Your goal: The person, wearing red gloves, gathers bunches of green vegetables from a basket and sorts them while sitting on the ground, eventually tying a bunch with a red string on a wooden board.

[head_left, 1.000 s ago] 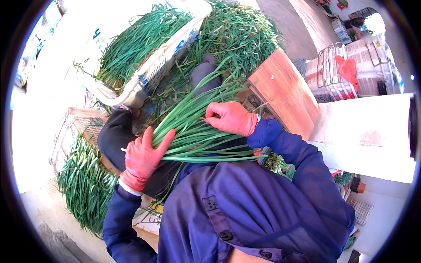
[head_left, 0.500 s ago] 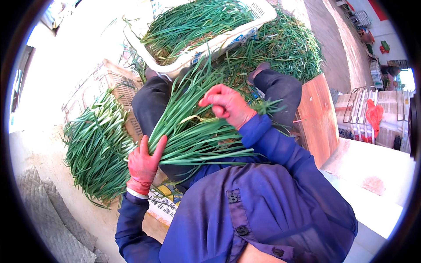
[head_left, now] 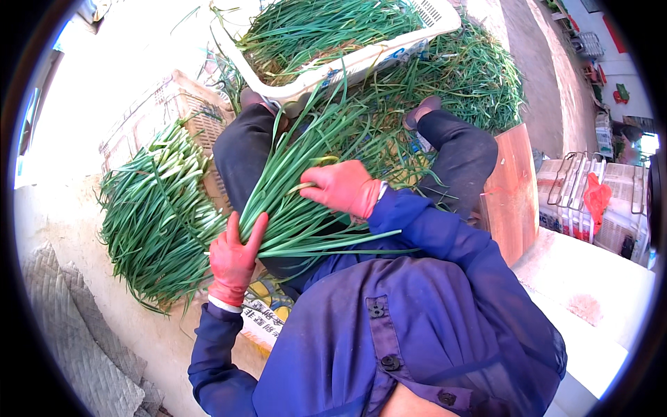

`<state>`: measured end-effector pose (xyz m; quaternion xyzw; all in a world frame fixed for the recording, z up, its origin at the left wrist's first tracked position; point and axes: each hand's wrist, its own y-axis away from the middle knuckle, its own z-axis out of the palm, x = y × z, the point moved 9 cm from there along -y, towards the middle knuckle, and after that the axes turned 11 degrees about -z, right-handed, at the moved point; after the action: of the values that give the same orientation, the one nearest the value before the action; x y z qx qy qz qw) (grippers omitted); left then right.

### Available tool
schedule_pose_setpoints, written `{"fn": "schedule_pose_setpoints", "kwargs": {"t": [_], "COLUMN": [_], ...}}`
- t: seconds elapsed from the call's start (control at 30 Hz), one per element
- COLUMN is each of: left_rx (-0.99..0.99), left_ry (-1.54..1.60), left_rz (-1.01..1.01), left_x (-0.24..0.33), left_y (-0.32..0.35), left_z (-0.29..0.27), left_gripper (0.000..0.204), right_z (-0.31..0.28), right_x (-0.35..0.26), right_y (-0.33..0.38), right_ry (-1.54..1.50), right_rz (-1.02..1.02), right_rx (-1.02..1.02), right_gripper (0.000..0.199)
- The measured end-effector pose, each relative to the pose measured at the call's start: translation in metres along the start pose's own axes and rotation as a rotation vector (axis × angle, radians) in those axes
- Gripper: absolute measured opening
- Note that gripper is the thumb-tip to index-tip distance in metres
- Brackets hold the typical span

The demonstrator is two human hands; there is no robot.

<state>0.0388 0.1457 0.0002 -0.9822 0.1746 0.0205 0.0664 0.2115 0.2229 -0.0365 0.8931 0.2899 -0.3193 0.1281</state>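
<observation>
My left hand (head_left: 235, 260), in a red glove, is closed around the lower end of a bunch of long green chives (head_left: 278, 184). Their leaves fan out over my lap, away from me and to the right. In a red glove too, my right hand (head_left: 344, 186) pinches a yellowish leaf (head_left: 303, 186) on the bunch, fingers pressed together. Left of my left hand lies a thick pile of chives (head_left: 156, 215) with pale stalk ends toward its far and right sides.
Ahead, a white plastic basket (head_left: 281, 90) holds more chives. Loose green leaves (head_left: 479, 76) are heaped at its right. A wooden board (head_left: 511, 198) stands by my right knee. A pale crate (head_left: 201, 115) is beyond the left pile; wrapped crates (head_left: 573, 191) sit far right.
My right hand has come down and left onto the bunch and now pinches a yellowish leaf. The green tuft beside its wrist is gone from there. My left hand keeps its grip.
</observation>
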Motion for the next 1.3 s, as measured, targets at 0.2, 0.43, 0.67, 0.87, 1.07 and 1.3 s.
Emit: {"fn": "schedule_pose_setpoints", "kwargs": {"t": [0.2,0.43,0.67,0.87,1.07,1.3], "left_rx": [-0.016,0.012,0.068,0.109,0.109,0.085], "left_ry": [0.004,0.006,0.031,0.033,0.011,-0.073], "left_rz": [-0.002,-0.010,-0.022,-0.039,-0.063,-0.076], "left_x": [0.002,0.005,0.012,0.010,0.012,0.014], "left_y": [-0.001,-0.006,-0.014,-0.012,-0.012,-0.013], "left_z": [-0.006,0.001,0.000,0.003,0.005,0.008], "left_gripper": [0.068,0.060,0.059,0.058,0.056,0.056], "right_z": [-0.021,-0.032,-0.001,-0.017,-0.026,0.028], "right_x": [-0.051,-0.056,-0.090,-0.108,-0.040,-0.079], "right_y": [0.018,0.003,0.010,0.028,0.013,-0.024], "right_ry": [-0.412,-0.966,-1.575,-1.509,-0.979,0.198], "right_rz": [-0.187,-0.276,-0.038,-0.040,0.242,-0.244], "right_rx": [0.025,0.128,-0.298,-0.514,-0.146,-0.292], "right_gripper": [0.016,0.010,0.007,0.013,0.022,0.028]}}
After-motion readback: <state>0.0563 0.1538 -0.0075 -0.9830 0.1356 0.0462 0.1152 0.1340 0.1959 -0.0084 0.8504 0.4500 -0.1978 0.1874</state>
